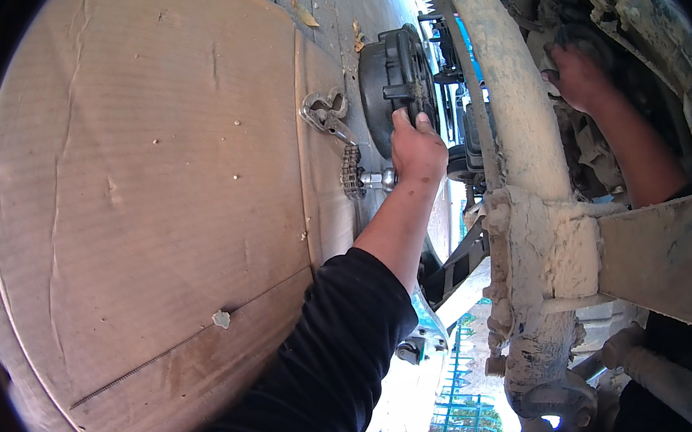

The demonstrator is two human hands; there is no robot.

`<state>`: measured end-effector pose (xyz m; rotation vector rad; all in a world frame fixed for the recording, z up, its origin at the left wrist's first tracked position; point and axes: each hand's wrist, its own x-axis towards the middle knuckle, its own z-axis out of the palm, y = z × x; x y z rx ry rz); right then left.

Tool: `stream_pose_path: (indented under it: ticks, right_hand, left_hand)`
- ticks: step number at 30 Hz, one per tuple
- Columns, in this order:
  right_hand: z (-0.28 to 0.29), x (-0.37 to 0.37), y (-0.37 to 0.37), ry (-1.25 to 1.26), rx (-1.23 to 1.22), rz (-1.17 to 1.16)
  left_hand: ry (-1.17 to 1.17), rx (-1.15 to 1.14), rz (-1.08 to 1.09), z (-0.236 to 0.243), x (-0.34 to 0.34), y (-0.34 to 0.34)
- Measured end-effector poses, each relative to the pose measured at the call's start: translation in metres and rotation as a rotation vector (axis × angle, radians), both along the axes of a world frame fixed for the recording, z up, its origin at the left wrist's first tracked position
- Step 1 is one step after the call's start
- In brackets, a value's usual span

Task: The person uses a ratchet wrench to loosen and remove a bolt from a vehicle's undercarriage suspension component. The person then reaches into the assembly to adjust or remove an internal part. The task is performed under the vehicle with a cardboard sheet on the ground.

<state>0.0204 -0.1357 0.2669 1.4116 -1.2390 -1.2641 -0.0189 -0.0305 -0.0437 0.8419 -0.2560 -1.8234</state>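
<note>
My left hand reaches across the middle and is closed on the edge of a black round plastic pan that stands tilted on the ground. Just below that hand lie a chain wrench and a shiny metal socket piece. A metal claw-like wrench rests close by on the cardboard. At upper right my right hand is raised among dirty vehicle parts, its fingers curled against a dark part in shadow. What those fingers hold is hard to make out.
A large cardboard sheet covers the left side, with a small pale lump on it. A thick dusty axle tube runs down between my arms to a muddy bolted joint. A green fence shows beyond.
</note>
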Motion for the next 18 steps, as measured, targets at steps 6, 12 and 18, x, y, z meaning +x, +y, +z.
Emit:
stream_pose_path:
  ticks: [6,12,18]
  right_hand:
    - [0.0031,0.0093,-0.0045,-0.007,0.065,-0.003]
    - [-0.0034,0.0084,-0.003,-0.054,-0.028,-0.031]
    - [-0.001,0.0073,-0.0033,-0.084,0.013,-0.022]
  left_hand:
    - [-0.053,0.009,0.033,0.0,-0.0014,-0.0011]
    - [-0.024,0.004,0.031,-0.0012,-0.0044,-0.001]
    - [-0.036,0.011,0.016,-0.0006,-0.0032,-0.0014]
